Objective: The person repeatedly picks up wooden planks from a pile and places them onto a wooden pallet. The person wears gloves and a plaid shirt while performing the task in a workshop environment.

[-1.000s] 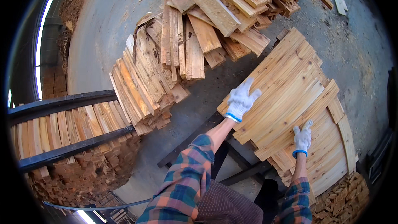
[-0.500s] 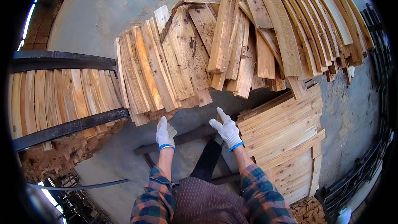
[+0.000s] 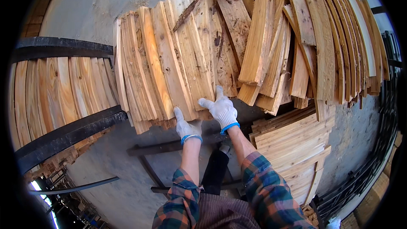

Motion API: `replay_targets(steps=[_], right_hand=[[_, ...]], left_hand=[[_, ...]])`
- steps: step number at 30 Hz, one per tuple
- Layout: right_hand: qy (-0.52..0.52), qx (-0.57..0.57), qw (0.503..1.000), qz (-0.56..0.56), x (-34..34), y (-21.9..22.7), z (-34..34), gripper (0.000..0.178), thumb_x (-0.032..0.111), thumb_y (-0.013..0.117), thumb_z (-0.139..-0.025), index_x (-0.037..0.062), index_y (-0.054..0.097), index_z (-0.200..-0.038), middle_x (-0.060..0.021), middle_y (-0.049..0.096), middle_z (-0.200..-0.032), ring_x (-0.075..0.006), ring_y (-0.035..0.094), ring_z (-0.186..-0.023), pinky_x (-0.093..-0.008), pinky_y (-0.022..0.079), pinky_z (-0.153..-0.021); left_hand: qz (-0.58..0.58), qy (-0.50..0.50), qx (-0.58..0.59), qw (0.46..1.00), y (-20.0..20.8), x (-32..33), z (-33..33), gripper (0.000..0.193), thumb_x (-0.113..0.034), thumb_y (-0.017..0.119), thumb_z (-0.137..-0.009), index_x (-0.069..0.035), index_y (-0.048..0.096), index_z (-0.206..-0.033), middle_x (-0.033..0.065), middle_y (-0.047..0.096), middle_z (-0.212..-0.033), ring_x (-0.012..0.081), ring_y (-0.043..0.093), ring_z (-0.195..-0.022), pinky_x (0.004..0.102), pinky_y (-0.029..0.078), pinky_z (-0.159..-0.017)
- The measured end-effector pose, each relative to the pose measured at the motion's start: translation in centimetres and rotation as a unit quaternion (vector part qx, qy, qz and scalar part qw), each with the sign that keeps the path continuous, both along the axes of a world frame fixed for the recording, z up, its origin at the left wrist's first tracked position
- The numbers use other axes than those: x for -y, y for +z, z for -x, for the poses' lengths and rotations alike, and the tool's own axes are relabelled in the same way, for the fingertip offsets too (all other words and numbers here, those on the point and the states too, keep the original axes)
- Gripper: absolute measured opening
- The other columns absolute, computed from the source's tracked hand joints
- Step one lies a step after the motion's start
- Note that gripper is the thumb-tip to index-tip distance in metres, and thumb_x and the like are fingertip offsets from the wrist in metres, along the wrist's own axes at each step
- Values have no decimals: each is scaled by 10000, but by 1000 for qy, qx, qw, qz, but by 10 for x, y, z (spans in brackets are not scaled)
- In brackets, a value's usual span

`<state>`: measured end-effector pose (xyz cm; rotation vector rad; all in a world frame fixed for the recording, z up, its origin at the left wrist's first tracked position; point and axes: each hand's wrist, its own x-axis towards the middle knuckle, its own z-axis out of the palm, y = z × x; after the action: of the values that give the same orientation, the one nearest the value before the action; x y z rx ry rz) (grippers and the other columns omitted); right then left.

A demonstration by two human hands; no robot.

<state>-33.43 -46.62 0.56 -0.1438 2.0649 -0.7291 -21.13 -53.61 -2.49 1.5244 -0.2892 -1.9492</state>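
My left hand [image 3: 187, 128], in a white knit glove with a blue cuff, is at the near end of a pale wooden board [image 3: 168, 68] in the loose row. Its stretched-out finger reaches the board's end; the other fingers are partly hidden. My right hand [image 3: 220, 110], gloved alike, has thumb and forefinger spread at the near ends of the neighbouring boards [image 3: 193, 59]. Its remaining fingers are out of sight, and no grip on a board shows. An orange-toned board [image 3: 154, 63] lies just left of these. A strip of dark bark [image 3: 190, 10] rests across the far ends.
Left, more boards [image 3: 55, 89] lie between black metal beams [image 3: 70, 129]. A thick stack of boards [image 3: 335, 38] fans out at upper right, above a pile of pale planks [image 3: 292, 144]. Below my hands, a dark metal frame [image 3: 157, 148] stands on the grey floor [image 3: 114, 157].
Both hands have moved forward to the near ends of the boards, the left also rightward and the right slightly leftward. The view has shifted, and the boards appear closer.
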Motion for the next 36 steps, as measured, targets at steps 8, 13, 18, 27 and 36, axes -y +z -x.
replay_targets(steps=[8, 13, 18, 27, 36], right_hand=[[50, 32, 998, 26, -16, 7, 9, 973, 606, 707, -772, 62, 339, -1489, -278, 630, -1218, -401, 616, -1142, -459, 484, -946], [46, 91, 995, 2, -92, 4, -20, 1052, 601, 758, -715, 73, 335, -1522, -270, 590, -1310, -376, 557, -1250, -402, 437, -1040], [35, 223, 973, 52, -154, -27, -76, 1061, 535, 826, -684, 67, 356, -1512, -229, 539, -1402, -338, 520, -1303, -366, 403, -1086], [-15, 123, 988, 91, -107, -12, -25, 949, 575, 785, -701, -58, 503, -1350, -283, 621, -1236, -359, 599, -1174, -375, 455, -985], [5, 189, 944, 272, -301, 106, -95, 1098, 631, 811, -670, 6, 397, -1473, -217, 547, -1380, -322, 513, -1291, -398, 403, -1061]], left_hand=[[-13, -34, -5, 999, 19, -15, -8, 686, -528, 605, -935, -109, 413, -1443, 159, 491, -1404, 370, 461, -1302, 622, 417, -1030], [-135, -96, -4, 986, 22, -81, -77, 659, -471, 654, -919, -86, 440, -1408, 165, 543, -1321, 377, 535, -1221, 588, 527, -889], [-78, -404, 54, 910, -3, -69, -157, 620, -349, 762, -864, -29, 513, -1334, 64, 633, -1174, 236, 658, -982, 422, 580, -772], [16, -307, -26, 951, -30, -23, -129, 229, -165, 592, -904, -9, 666, -1053, 77, 686, -1059, 200, 660, -972, 350, 532, -907], [-92, -430, -99, 893, 144, -193, -175, 819, -94, 855, -694, 6, 441, -1393, 133, 575, -1319, 307, 559, -1222, 447, 483, -1039]])
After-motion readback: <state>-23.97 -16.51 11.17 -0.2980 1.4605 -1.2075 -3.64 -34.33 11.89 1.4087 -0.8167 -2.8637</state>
